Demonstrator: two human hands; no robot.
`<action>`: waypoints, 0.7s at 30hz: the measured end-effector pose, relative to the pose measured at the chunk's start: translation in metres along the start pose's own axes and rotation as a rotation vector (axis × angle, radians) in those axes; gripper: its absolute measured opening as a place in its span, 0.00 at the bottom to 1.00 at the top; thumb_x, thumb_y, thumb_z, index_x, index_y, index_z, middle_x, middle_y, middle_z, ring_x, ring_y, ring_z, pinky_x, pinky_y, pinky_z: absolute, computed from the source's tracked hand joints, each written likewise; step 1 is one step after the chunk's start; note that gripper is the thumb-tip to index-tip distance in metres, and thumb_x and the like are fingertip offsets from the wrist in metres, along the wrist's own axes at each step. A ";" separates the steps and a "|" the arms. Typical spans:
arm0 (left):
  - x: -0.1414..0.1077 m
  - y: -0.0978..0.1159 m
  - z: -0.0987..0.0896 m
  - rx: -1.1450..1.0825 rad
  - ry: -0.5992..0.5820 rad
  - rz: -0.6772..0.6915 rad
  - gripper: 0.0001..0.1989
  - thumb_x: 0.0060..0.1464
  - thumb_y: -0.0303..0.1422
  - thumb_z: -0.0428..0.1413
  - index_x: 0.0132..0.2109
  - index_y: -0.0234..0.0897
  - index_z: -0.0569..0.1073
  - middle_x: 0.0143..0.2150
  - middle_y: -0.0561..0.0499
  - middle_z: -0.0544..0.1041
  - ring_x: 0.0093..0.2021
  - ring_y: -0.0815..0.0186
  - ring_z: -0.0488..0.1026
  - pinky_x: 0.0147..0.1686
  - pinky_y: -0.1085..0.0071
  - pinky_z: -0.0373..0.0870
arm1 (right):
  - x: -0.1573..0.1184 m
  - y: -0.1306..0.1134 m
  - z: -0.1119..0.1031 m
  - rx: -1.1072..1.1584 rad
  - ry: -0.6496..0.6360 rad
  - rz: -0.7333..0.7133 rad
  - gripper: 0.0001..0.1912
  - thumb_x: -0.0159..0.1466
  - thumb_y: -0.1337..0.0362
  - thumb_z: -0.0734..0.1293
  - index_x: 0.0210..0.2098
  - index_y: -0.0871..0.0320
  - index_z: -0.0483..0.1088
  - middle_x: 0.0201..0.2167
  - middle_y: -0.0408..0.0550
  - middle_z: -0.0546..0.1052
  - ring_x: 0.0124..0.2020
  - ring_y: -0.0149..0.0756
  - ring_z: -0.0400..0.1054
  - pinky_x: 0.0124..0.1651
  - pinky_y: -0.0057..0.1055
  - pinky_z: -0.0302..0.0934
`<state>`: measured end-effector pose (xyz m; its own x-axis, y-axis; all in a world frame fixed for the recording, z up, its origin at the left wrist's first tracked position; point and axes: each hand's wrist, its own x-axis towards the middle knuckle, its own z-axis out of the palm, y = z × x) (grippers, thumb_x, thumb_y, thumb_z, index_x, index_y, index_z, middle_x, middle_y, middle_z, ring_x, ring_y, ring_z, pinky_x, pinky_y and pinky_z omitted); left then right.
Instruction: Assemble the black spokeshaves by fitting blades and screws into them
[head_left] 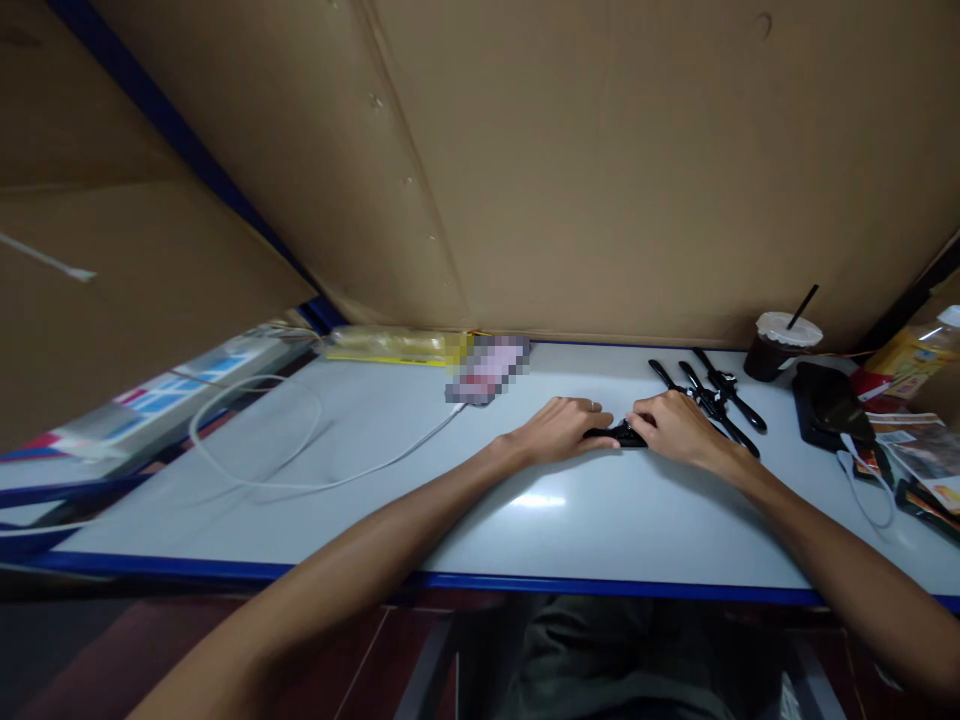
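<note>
My left hand [568, 430] and my right hand [673, 428] are closed on the two ends of a black spokeshave [628, 433], low over the white tabletop [540, 530]. Its middle part shows between my fingers, while the handles are mostly covered. There is a ring on a finger of my left hand. Just beyond my right hand lie several more black spokeshaves [709, 398], crossed over one another, each with two handles and a central body.
A phone [487, 370], blurred out, lies behind my left hand with a white cable [360, 472] looping left. Near the cardboard wall [600, 180] is a yellow-edged clear package [390, 346]. To the right stand a lidded drink cup [780, 345], a black box-like item [821, 405] and a bottle [919, 350].
</note>
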<state>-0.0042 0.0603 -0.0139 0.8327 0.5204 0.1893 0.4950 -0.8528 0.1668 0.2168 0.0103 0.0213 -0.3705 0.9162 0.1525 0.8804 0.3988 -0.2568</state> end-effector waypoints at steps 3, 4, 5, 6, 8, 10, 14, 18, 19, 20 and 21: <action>0.000 0.000 0.000 0.006 -0.002 -0.003 0.27 0.69 0.54 0.45 0.36 0.38 0.73 0.32 0.50 0.73 0.30 0.65 0.67 0.27 0.68 0.48 | 0.001 0.004 0.004 0.058 0.006 -0.011 0.20 0.69 0.61 0.64 0.20 0.55 0.72 0.19 0.47 0.73 0.21 0.33 0.57 0.29 0.34 0.44; 0.000 0.000 0.001 0.008 -0.002 -0.002 0.26 0.69 0.54 0.45 0.36 0.38 0.73 0.32 0.50 0.73 0.30 0.65 0.67 0.28 0.68 0.48 | 0.002 0.005 0.005 0.072 0.005 0.000 0.20 0.68 0.62 0.64 0.20 0.55 0.71 0.19 0.46 0.72 0.21 0.32 0.57 0.29 0.34 0.44; 0.001 -0.001 0.001 0.011 -0.002 0.000 0.26 0.70 0.54 0.45 0.37 0.39 0.73 0.32 0.50 0.73 0.30 0.65 0.67 0.28 0.68 0.48 | 0.003 0.005 0.006 0.092 0.001 0.017 0.20 0.68 0.64 0.64 0.19 0.56 0.70 0.18 0.45 0.71 0.21 0.32 0.56 0.28 0.33 0.44; 0.001 -0.001 0.001 0.014 -0.003 0.003 0.26 0.70 0.54 0.45 0.37 0.39 0.73 0.33 0.50 0.73 0.30 0.65 0.67 0.28 0.68 0.48 | 0.004 0.006 0.006 0.122 -0.006 0.028 0.20 0.67 0.65 0.64 0.19 0.56 0.70 0.17 0.44 0.70 0.21 0.32 0.56 0.28 0.33 0.44; 0.000 -0.001 0.001 0.019 -0.003 0.003 0.26 0.70 0.54 0.45 0.37 0.39 0.74 0.33 0.50 0.73 0.30 0.65 0.67 0.28 0.68 0.48 | 0.005 0.005 0.006 0.205 -0.012 0.029 0.20 0.67 0.64 0.64 0.19 0.57 0.69 0.17 0.42 0.68 0.21 0.31 0.57 0.28 0.32 0.45; 0.000 0.000 0.000 0.021 -0.002 0.004 0.25 0.70 0.53 0.45 0.38 0.39 0.74 0.33 0.50 0.74 0.30 0.64 0.67 0.28 0.68 0.47 | 0.005 0.003 0.004 0.275 0.013 0.020 0.16 0.67 0.63 0.66 0.22 0.57 0.71 0.18 0.40 0.69 0.22 0.31 0.59 0.29 0.30 0.47; 0.000 0.000 -0.001 0.038 -0.004 0.007 0.25 0.70 0.53 0.45 0.38 0.39 0.74 0.34 0.49 0.75 0.31 0.64 0.69 0.27 0.68 0.48 | 0.003 0.000 0.003 0.176 0.050 0.014 0.04 0.65 0.65 0.68 0.36 0.55 0.77 0.24 0.42 0.76 0.25 0.33 0.65 0.32 0.29 0.50; 0.000 0.000 -0.001 0.046 -0.006 0.004 0.26 0.69 0.54 0.45 0.38 0.38 0.74 0.34 0.50 0.74 0.30 0.64 0.69 0.27 0.68 0.47 | 0.001 -0.003 0.006 -0.020 0.032 0.006 0.08 0.69 0.64 0.65 0.36 0.56 0.77 0.29 0.48 0.80 0.29 0.38 0.70 0.32 0.32 0.47; 0.000 0.000 -0.001 0.046 -0.006 0.003 0.27 0.69 0.54 0.44 0.38 0.38 0.74 0.34 0.50 0.74 0.30 0.65 0.69 0.27 0.68 0.47 | 0.000 -0.003 0.006 -0.067 0.032 0.013 0.09 0.70 0.63 0.64 0.37 0.56 0.77 0.30 0.50 0.80 0.29 0.38 0.70 0.32 0.32 0.46; 0.000 0.000 -0.001 0.047 -0.007 0.002 0.27 0.69 0.55 0.44 0.38 0.38 0.74 0.33 0.50 0.74 0.30 0.65 0.69 0.27 0.68 0.47 | 0.000 -0.004 0.006 -0.115 0.033 0.019 0.10 0.71 0.63 0.63 0.38 0.56 0.76 0.31 0.51 0.81 0.29 0.39 0.71 0.31 0.33 0.45; 0.000 0.000 0.000 0.048 -0.008 0.002 0.27 0.69 0.55 0.44 0.38 0.38 0.74 0.33 0.50 0.74 0.30 0.65 0.69 0.27 0.68 0.47 | -0.001 -0.004 0.006 -0.161 0.035 0.022 0.11 0.71 0.63 0.62 0.38 0.57 0.76 0.32 0.51 0.81 0.29 0.38 0.71 0.31 0.33 0.45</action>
<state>-0.0041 0.0605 -0.0134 0.8353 0.5188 0.1820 0.5048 -0.8548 0.1201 0.2114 0.0080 0.0168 -0.3425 0.9216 0.1826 0.9253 0.3646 -0.1044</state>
